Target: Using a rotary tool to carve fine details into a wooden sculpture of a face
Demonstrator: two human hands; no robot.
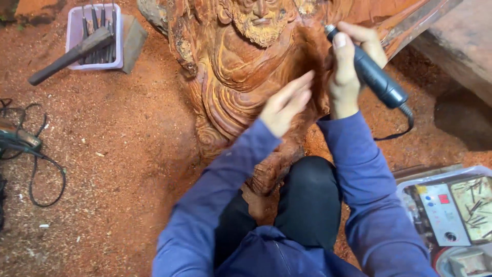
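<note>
right hand (347, 69) has a full grip on the dark rotary tool (373, 74), tip against the reddish wood carving (241, 66); left hand (287, 102) lies flat-open on the carving's lower front, holding nothing; lilac chisel tray (95, 36) well left of it.

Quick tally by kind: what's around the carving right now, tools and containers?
Wood carving: 1
Rotary handpiece in right hand: 1
Left hand resting on carving: 1
Lilac chisel tray: 1
Mallet: 1
Clear-lidded box: 1
Total: 6
</note>
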